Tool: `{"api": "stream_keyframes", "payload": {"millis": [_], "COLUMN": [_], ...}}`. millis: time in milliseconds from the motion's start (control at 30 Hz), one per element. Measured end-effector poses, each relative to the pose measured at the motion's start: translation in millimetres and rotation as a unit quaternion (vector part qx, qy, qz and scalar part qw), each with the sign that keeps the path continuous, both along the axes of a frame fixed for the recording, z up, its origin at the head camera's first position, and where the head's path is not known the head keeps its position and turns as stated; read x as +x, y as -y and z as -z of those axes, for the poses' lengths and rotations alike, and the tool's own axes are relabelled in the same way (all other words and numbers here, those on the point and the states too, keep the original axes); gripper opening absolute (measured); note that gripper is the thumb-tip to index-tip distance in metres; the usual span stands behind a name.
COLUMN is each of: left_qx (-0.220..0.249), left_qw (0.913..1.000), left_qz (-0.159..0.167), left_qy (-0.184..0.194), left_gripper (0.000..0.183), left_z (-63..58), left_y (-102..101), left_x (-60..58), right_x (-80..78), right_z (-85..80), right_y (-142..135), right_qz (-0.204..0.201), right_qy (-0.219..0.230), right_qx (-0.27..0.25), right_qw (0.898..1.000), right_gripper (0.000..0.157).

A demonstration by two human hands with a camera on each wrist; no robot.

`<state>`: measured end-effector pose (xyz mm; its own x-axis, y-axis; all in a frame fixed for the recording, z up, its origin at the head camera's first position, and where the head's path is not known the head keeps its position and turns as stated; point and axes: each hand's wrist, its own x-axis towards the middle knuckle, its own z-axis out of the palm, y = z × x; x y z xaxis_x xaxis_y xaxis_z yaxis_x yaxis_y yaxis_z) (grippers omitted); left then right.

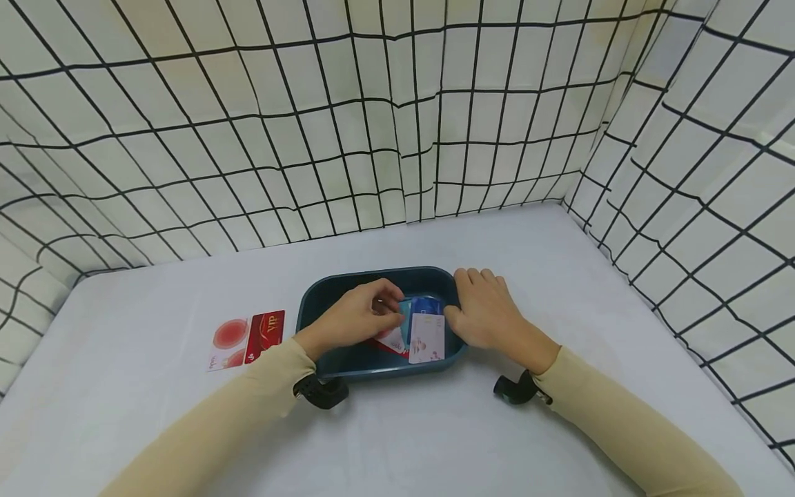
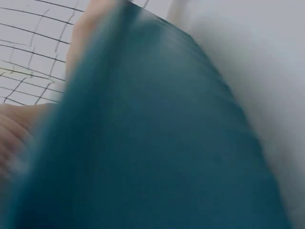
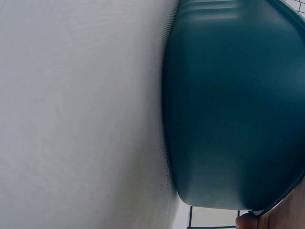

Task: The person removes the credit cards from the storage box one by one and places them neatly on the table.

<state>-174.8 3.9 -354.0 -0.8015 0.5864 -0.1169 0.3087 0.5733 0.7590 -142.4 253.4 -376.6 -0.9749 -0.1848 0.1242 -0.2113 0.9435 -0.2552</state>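
A dark teal plastic tray (image 1: 381, 373) stands on the white table, holding several cards. Uppermost is a pale card (image 1: 427, 338) with a pink pattern; a blue card (image 1: 426, 305) and a red-edged card (image 1: 393, 342) show partly from under it. My left hand (image 1: 354, 314) reaches over the tray's left side, fingers bent loosely above the cards, with a gap between thumb and fingertips. With my right hand (image 1: 491, 310) I grip the tray's right rim, thumb on the inner side. Both wrist views are mostly filled by the tray's outer wall (image 3: 228, 105).
Left of the tray, a red card (image 1: 265, 335) with VIP lettering lies beside a white card (image 1: 230, 342) with red circles. A black wire grid (image 1: 397, 103) backed with white cloth borders the table (image 1: 404, 442) behind and at the sides.
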Motion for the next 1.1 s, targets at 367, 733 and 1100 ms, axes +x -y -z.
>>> {"api": "stream_keyframes", "payload": {"millis": [367, 733, 1100], "left_qx": [0.056, 0.040, -0.003], "left_qw": [0.9892, 0.9879, 0.9958], "left_qz": [-0.017, 0.050, 0.065], "left_qy": [0.134, 0.141, 0.064], "left_gripper": [0.054, 0.058, 0.062], "left_z": [2.8, 0.3, 14.7], "left_y": [-13.3, -19.9, -34.3], "left_x": [-0.2, -10.2, -9.5], "right_x": [-0.4, -0.4, -0.2], "right_z": [-2.5, -3.1, -2.3], "right_y": [0.3, 1.2, -1.3], "right_qz": [-0.001, -0.009, -0.013], "right_qy": [0.004, 0.010, 0.009], "right_qx": [0.003, -0.006, -0.009], "right_qw": [1.000, 1.000, 1.000], "right_gripper": [0.032, 0.030, 0.027]}}
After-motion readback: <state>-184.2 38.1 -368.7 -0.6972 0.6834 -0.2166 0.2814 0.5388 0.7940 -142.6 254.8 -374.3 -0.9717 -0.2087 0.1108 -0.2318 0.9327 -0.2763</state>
